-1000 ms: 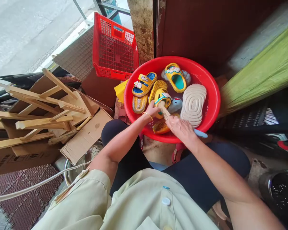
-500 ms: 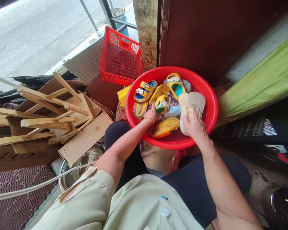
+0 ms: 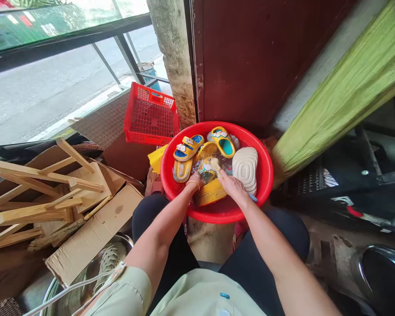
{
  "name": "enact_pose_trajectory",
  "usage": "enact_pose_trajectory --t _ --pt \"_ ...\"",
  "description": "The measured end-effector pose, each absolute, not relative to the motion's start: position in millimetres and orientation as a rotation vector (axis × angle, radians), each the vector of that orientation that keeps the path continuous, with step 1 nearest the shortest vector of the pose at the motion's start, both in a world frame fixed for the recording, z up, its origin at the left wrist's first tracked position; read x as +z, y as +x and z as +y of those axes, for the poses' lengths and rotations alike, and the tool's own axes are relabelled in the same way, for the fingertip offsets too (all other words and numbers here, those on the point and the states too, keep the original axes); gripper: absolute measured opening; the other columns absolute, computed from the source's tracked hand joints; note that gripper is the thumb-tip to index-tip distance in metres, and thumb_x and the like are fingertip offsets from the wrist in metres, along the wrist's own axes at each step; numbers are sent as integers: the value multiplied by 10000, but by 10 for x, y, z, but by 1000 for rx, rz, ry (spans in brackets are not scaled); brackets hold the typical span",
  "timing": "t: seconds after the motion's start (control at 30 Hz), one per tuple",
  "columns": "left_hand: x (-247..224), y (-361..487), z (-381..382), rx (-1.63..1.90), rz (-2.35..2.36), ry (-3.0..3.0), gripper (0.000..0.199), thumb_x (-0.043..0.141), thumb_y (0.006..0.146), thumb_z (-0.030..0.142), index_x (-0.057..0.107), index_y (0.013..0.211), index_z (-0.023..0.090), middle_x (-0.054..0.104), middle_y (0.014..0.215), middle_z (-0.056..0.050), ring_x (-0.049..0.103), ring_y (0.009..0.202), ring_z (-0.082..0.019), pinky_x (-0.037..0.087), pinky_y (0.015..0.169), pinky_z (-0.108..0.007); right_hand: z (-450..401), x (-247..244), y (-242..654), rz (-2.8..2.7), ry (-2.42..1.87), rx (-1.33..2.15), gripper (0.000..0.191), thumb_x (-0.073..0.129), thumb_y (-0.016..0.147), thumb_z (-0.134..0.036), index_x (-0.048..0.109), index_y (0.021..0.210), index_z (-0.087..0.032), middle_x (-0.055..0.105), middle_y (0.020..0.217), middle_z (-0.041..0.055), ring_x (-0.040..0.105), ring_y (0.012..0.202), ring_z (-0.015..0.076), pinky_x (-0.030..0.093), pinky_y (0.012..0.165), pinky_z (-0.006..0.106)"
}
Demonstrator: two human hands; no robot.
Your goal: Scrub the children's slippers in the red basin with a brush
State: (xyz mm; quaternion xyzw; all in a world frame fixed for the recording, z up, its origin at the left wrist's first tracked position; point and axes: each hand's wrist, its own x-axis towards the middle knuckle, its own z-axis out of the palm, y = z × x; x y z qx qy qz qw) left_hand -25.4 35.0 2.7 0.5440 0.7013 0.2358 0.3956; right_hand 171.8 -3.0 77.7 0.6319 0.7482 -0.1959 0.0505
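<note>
A red basin (image 3: 268,175) of water stands between my knees with several slippers in it. My left hand (image 3: 196,179) dips into the water at the left, gripping a yellow slipper (image 3: 208,166) that is partly under water and blurred by splashes. In my right hand (image 3: 232,186) is a scrub brush (image 3: 215,165) with pale bristles, held against or just over that slipper. Below both hands floats a yellow sole (image 3: 212,193). A cream slipper (image 3: 245,166) lies sole up at the right. Yellow slippers with cartoon straps (image 3: 188,148) and a teal-lined one (image 3: 224,142) rest at the back.
Behind the basin stands a red plastic crate (image 3: 151,118) beside a rough pillar (image 3: 176,57). Wooden stools (image 3: 52,184) and cardboard (image 3: 102,228) crowd the left. A green curtain (image 3: 335,92) hangs at the right, and a metal pot (image 3: 382,272) sits at the lower right.
My right hand has moved the brush left, off the cream slipper to the yellow one. My left hand has lowered its slipper into the water. The view has tilted up.
</note>
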Motion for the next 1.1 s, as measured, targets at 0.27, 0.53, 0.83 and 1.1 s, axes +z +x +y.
enact_pose_trajectory --t 0.27,0.53,0.83,1.1 --pt "527 -253 287 280 1911 1776 479 564 973 285 491 1441 218 745 1235 -142 722 1119 -301 538 958 -395 -102 1019 1996 2334 2245 -437 663 265 1135 -438 245 1693 -80 748 1248 238 762 1026 323 569 812 385" --pt "676 -385 339 512 1834 1881 353 578 938 253 550 1286 202 745 1074 -90 703 930 -233 522 838 -320 -110 1115 2080 2364 2223 -319 590 312 1125 -465 393 1654 -217 797 1114 167 781 892 313 571 732 379" --pt "656 -419 454 449 1866 1895 437 566 952 243 555 1388 217 773 1119 -103 738 1029 -266 538 882 -337 3 1091 2263 2449 2603 -579 612 370 1091 -475 478 1588 -135 755 1275 208 762 1065 332 595 871 403" --pt "703 -656 610 138 1944 1891 357 515 990 280 675 1304 224 746 1287 -139 716 1198 -303 549 1015 -394 109 1300 2432 2232 2922 -1350 756 453 1023 -589 407 1631 -141 749 1205 192 676 563 174 529 482 301"
